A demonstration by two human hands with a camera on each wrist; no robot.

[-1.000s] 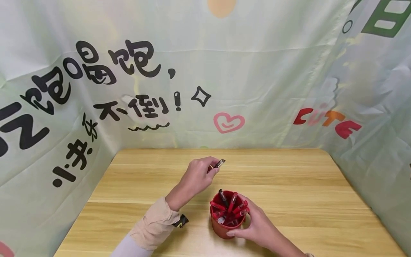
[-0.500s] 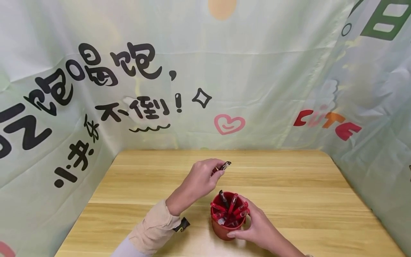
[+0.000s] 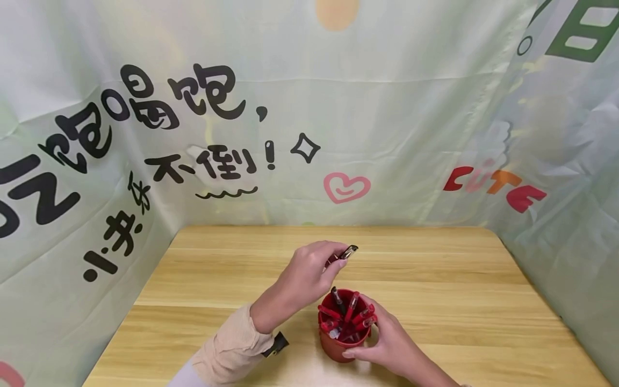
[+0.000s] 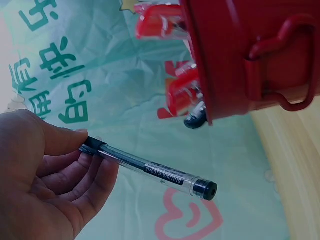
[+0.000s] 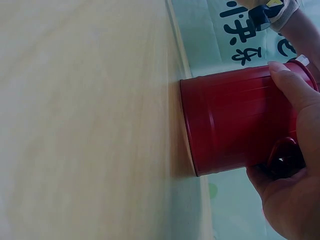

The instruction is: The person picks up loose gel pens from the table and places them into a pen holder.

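Note:
My left hand (image 3: pixel 309 271) is up beyond and slightly left of the red bucket (image 3: pixel 338 352), pinching a black pen (image 3: pixel 349 251) between thumb and fingers. In the left wrist view the pen (image 4: pixel 160 170) has a clear barrel and a "SMOOTH WRITING" label; its bare end points away from the hand (image 4: pixel 45 175). My right hand (image 3: pixel 394 341) grips the bucket's right side near the rim, thumb in front, as the right wrist view of the bucket (image 5: pixel 240 120) also shows. Several red pens (image 3: pixel 353 306) and a black pen (image 3: pixel 337 300) stand inside, leaning different ways.
A light wooden table (image 3: pixel 435 279) lies under the bucket. Pale green printed cloth (image 3: pixel 406 123) hangs behind and on both sides of it. A black device (image 3: pixel 276 345) is strapped at my left wrist, and the bucket has a red side handle (image 4: pixel 285 60).
My left hand has moved a little to the right with the pen still pinched. The right hand keeps hold of the bucket, which stays in place; the head view has shifted slightly.

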